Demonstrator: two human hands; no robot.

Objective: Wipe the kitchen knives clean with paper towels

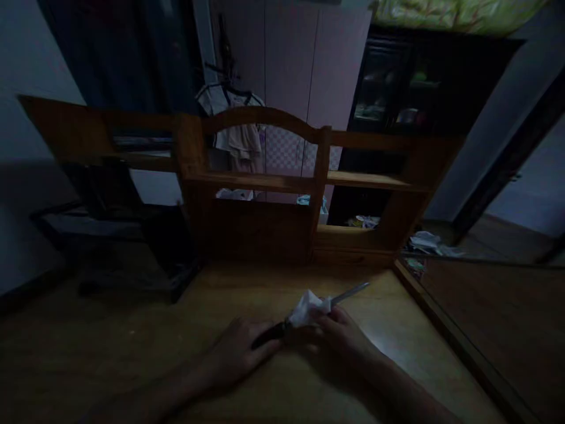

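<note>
A knife (348,292) lies low over the wooden desk (132,353), its metal blade pointing up and to the right. My left hand (236,353) is closed round its dark handle (268,334). My right hand (338,335) pinches a crumpled white tissue (306,307) against the blade near the handle. Both hands rest near the front middle of the desk in dim light.
A wooden hutch (265,182) with open shelves rises at the back of the desk and holds small white items. A dark chair (110,235) stands to the left. The desk's right edge (445,330) runs diagonally beside the floor. Clothes (238,135) hang behind the hutch.
</note>
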